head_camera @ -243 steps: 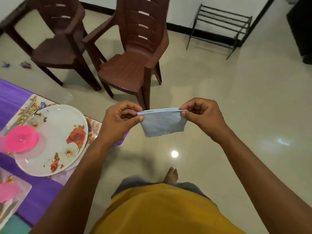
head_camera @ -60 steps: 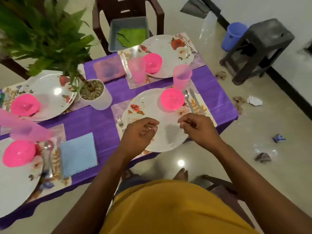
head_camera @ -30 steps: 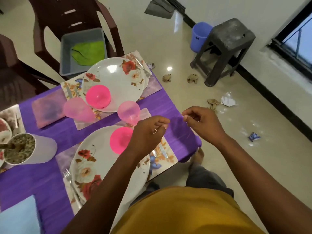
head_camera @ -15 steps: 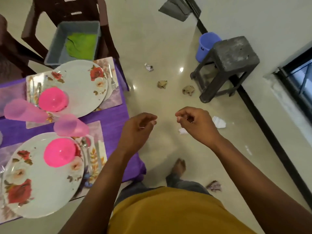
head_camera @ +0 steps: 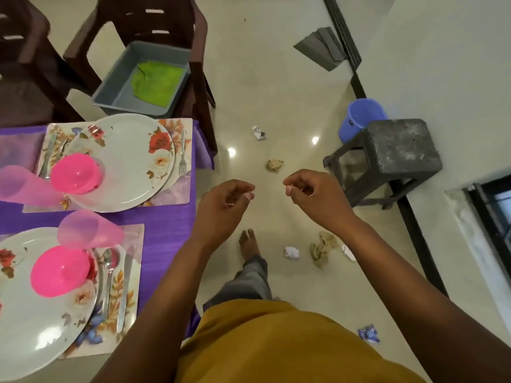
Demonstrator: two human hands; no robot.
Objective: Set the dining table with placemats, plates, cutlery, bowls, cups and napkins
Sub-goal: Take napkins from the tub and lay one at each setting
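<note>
My left hand (head_camera: 221, 208) and my right hand (head_camera: 312, 197) hang over the floor to the right of the purple table (head_camera: 166, 225), fingers loosely curled, holding nothing. On the table lie two floral placemats (head_camera: 177, 194), each with a rose-patterned plate (head_camera: 130, 161), a pink bowl (head_camera: 73, 174) and a pink cup (head_camera: 88, 230). A fork (head_camera: 182, 153) lies right of the far plate. A spoon (head_camera: 110, 269) and knife (head_camera: 124, 288) lie right of the near plate (head_camera: 30, 327). A grey tub (head_camera: 121, 87) holding a green napkin (head_camera: 156, 82) sits on a brown chair (head_camera: 177, 23).
A dark stool (head_camera: 398, 150) and a blue bucket (head_camera: 359, 117) stand on the floor to the right by the wall. Crumpled paper scraps (head_camera: 322, 247) litter the tiles near my bare foot (head_camera: 249, 241). A second chair (head_camera: 22, 64) stands at the far left.
The view has swung right and closer to the table's end. The blue napkin held earlier lies on the table out of view, and both hands now hover empty past the table's edge.
</note>
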